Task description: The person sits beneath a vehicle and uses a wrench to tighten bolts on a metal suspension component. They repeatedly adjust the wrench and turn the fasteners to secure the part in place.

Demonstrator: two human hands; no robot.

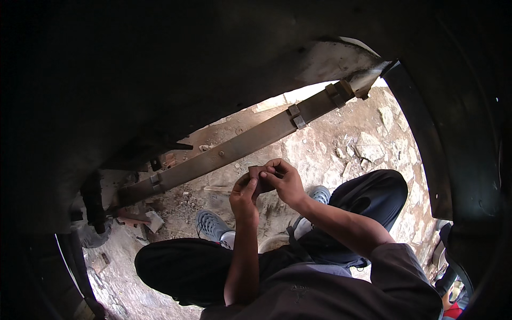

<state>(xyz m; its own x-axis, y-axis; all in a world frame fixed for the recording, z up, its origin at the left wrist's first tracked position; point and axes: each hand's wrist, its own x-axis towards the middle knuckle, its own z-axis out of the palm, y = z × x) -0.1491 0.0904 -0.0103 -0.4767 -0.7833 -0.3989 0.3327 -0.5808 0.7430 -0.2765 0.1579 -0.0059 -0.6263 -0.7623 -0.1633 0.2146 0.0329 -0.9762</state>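
In front of my body, my left hand (245, 200) and my right hand (288, 184) are together, both closed on a small reddish-brown flat piece (255, 172). It looks thin and perhaps folded, like a scrap of sandpaper; its material cannot be made out for certain. The left thumb presses on its face, and the right fingers pinch its other side. Just beyond both hands, a long rusty leaf spring (234, 149) runs slantwise from lower left to upper right. Clamps (296, 117) wrap around its far right part. The hands are apart from the spring.
Dark vehicle bodywork (160, 69) arches overhead, with a curved panel (421, 138) at the right. My shoes (213, 224) stand on rough, stony ground (368, 146) with rubble. Brick pieces (133, 216) lie at the left, under the spring's end. Coloured items (453, 298) sit at the lower right.
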